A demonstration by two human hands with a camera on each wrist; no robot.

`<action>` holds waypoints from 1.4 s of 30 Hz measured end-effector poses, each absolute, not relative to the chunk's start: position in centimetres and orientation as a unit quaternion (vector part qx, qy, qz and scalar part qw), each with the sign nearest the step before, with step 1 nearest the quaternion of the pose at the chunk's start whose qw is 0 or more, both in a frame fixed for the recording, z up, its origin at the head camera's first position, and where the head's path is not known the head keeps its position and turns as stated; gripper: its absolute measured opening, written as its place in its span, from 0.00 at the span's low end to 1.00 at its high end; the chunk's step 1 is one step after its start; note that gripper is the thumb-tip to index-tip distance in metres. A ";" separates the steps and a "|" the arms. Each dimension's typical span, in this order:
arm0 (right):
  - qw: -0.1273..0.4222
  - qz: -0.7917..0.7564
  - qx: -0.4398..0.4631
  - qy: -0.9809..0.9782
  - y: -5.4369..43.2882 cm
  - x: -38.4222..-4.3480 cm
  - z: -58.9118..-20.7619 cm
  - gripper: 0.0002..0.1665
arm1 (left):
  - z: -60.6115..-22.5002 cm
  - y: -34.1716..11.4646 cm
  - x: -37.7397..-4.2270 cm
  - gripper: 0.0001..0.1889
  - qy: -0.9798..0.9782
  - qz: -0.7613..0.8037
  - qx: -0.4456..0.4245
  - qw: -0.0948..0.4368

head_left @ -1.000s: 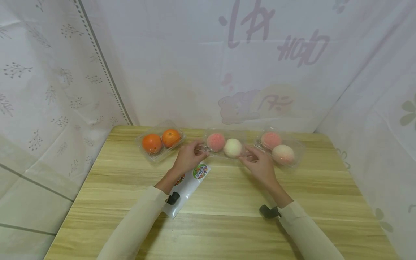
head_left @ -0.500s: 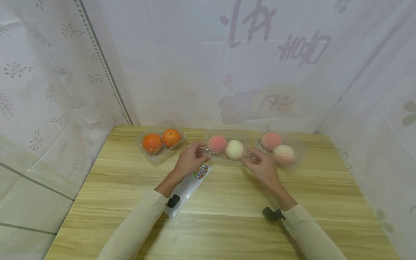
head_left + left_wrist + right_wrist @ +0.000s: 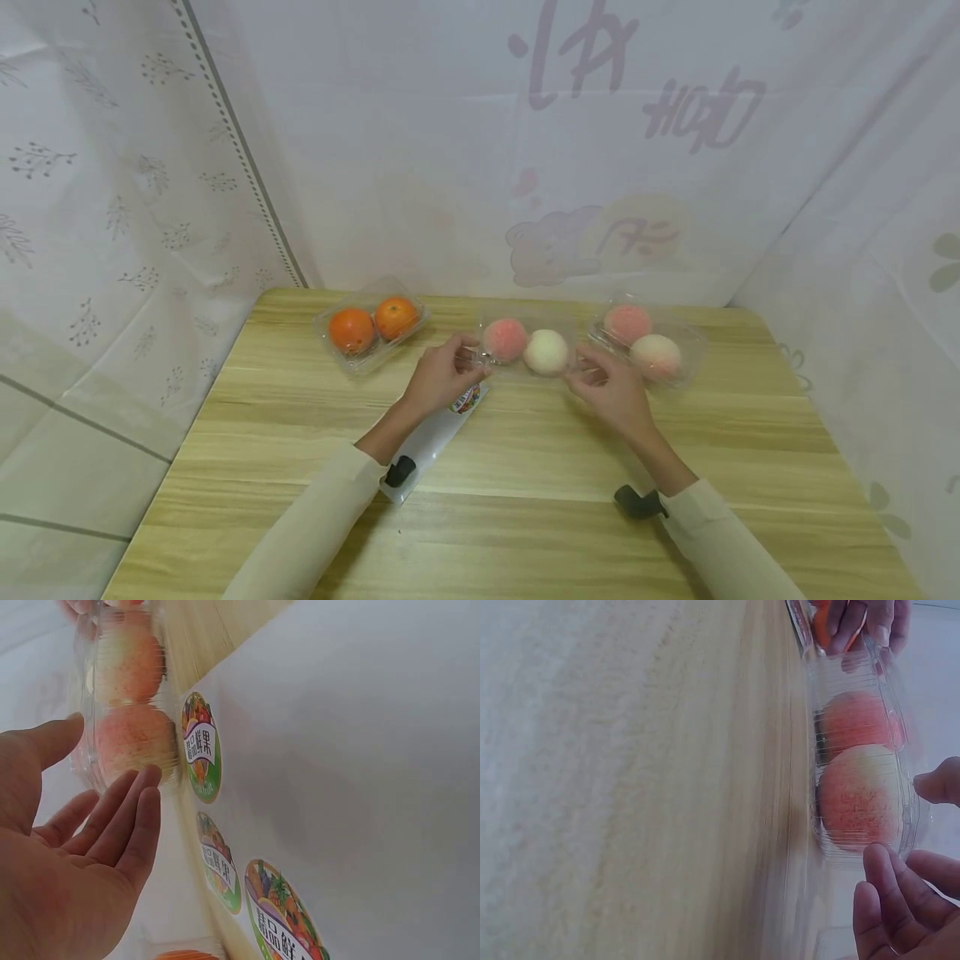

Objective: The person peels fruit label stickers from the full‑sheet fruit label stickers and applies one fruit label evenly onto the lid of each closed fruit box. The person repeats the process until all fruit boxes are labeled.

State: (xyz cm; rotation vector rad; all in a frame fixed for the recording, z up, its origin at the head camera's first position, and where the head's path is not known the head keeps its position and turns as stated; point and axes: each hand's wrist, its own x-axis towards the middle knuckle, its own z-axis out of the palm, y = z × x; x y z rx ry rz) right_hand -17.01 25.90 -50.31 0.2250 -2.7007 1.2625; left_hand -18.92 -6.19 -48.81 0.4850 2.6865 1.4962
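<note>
A clear plastic clamshell box (image 3: 536,315) with two peaches, one pinkish red (image 3: 505,340) and one pale (image 3: 546,352), is between both hands near the back of the table. My left hand (image 3: 441,377) holds its left end, thumb toward the near rim. My right hand (image 3: 613,393) grips the right end; in the right wrist view its thumb is at the lid's rim (image 3: 906,817) and the fingertips touch the end wall. The lid looks closed. Under the left forearm lies a white sheet (image 3: 360,750) bearing round fruit stickers (image 3: 201,748), partly covered by the arm.
To the left, another clear box holds two oranges (image 3: 351,331). A third box, with two more peaches (image 3: 656,357), stands to the right, close to the right hand. Patterned curtains (image 3: 420,150) hang behind the wooden table (image 3: 525,533) and at its sides.
The middle peach box has shifted slightly toward me and to the right, both hands moving with it. The left hand now covers more of the sticker sheet. The other two boxes stay put.
</note>
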 end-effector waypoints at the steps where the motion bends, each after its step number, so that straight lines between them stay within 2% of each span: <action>1: 0.076 0.418 0.076 -0.902 26.0 -16.9 -50.3 0.32 | -48.8 -6.2 -18.9 0.26 0.862 0.482 0.157 0.015; 35: 0.074 0.403 0.089 -0.908 27.3 -14.8 -48.9 0.28 | -48.2 -5.7 -17.2 0.24 0.867 0.462 0.180 0.045; 42: 0.075 0.403 0.095 -0.907 27.6 -14.4 -48.9 0.27 | -48.2 -5.5 -16.7 0.21 0.866 0.459 0.193 0.037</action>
